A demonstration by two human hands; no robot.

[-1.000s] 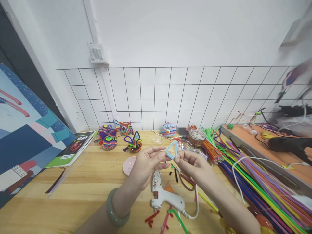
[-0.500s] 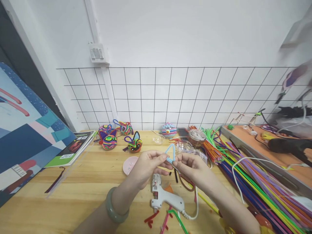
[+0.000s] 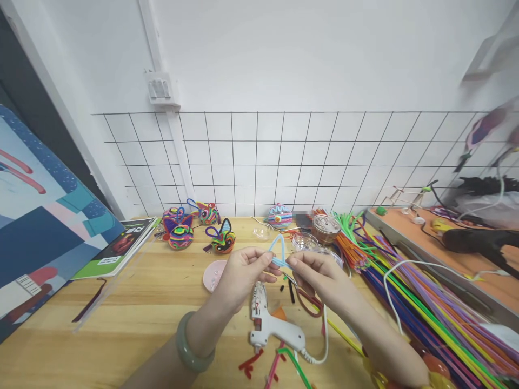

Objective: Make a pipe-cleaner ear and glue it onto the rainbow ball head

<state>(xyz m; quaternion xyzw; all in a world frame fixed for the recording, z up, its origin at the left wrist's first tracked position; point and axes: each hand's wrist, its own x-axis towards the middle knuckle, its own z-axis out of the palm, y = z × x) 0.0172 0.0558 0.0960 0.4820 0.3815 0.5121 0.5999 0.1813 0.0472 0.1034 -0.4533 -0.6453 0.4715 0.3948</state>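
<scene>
A light blue pipe cleaner [image 3: 277, 244], bent into a small pointed triangle, is held up over the table between both hands. My left hand [image 3: 250, 267] pinches its lower left corner between thumb and fingers. At the lower right corner, my right hand [image 3: 314, 273] pinches it too. Beneath the hands lies a white glue gun [image 3: 279, 330] with its cord curling to the right. Scissors with brown handles [image 3: 310, 302] rest partly hidden under my right hand. A pink dish [image 3: 211, 275] with small clear bits sits just behind my left wrist.
Several colourful yarn-wrapped ornaments [image 3: 180, 235] stand at the back left. Clear plastic containers [image 3: 305, 241] are behind the hands. Bundles of long pipe cleaners [image 3: 430, 302] cover the right side beside an orange board [image 3: 438, 237]. Red offcuts [image 3: 249, 364] lie near the front; a magazine [image 3: 121, 246] is at left.
The triangle of blue pipe cleaner has tilted left and its lower ends show a little wider between my fingers. Both hands have shifted slightly left; the view has turned a little.
</scene>
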